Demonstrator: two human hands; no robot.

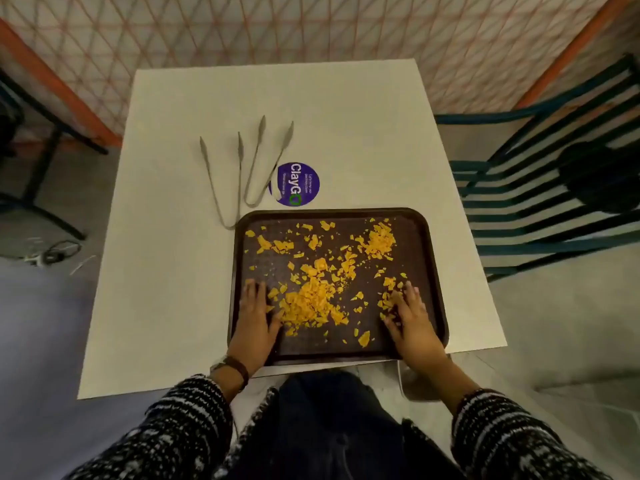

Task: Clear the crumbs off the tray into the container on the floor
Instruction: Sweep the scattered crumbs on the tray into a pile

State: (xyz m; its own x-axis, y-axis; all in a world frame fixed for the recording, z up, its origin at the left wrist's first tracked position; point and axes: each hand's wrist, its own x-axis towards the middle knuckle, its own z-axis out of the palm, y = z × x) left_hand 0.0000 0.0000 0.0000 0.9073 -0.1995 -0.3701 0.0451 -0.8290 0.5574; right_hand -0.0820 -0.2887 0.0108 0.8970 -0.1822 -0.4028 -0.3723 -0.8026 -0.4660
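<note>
A dark brown tray (431, 258) lies on the white table at its near right, scattered with orange crumbs (308, 299); the thickest heaps are at the centre-left and the far right. My left hand (254, 318) rests flat inside the tray at its left side, fingers spread, touching the big heap. My right hand (410, 318) lies flat at the right side, fingers apart among smaller crumbs. Neither hand holds anything. A pale container (414, 382) is partly visible on the floor under the table's near edge, below my right wrist.
Two metal tongs (239, 174) lie on the white table (363, 133) beyond the tray's left corner, beside a round purple sticker (298, 184). A dark slatted chair (540, 202) stands to the right. Cables lie on the floor at the left.
</note>
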